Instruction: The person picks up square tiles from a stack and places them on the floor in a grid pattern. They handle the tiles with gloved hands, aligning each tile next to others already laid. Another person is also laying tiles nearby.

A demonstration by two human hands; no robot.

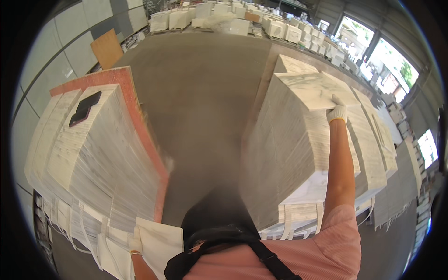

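Note:
My right hand (337, 112), in a white glove, rests on the top edge of the uppermost marble tile (313, 88) of a tall stack of white tiles (289, 149) on my right; its fingers curl over the tile's right edge. My left hand (135, 242), also gloved, grips the edge of a white marble tile (161, 245) held low by my left side, next to another tall stack of tiles (93, 154). A dark phone (85, 108) lies on top of that left stack.
A reddish board (135, 107) stands against the left stack. Grey concrete floor (196, 93) runs between the two stacks. More pallets of white tiles (233, 21) fill the far end, and a wooden board (107, 46) leans at the left wall. Windows (387, 65) are at right.

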